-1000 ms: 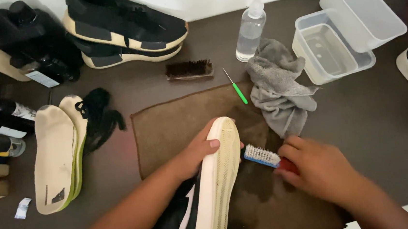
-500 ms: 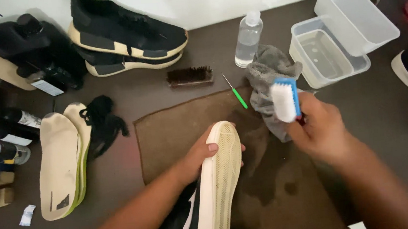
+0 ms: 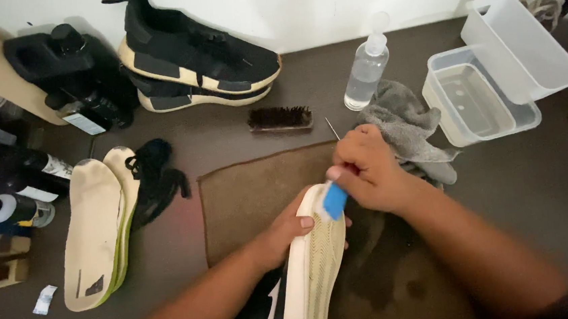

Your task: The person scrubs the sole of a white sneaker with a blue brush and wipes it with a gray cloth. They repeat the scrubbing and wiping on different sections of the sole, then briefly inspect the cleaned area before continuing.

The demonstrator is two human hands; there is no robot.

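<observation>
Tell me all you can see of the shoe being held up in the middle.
The shoe is turned sole-up, toe pointing away from the camera. Its cream sole has a fine grid tread and looks rubbery; the upper below is black with a white stripe. The left hand grips its side near the toe, over a brown cloth. The right hand presses a blue brush against the toe.

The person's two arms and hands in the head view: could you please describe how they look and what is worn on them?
Both forearms are bare as far as the frame shows, with no sleeves visible. The left hand and the right hand wear no gloves, and no watch, bracelet or rings can be seen. The fingers are bare, with short, unpainted nails.
</observation>
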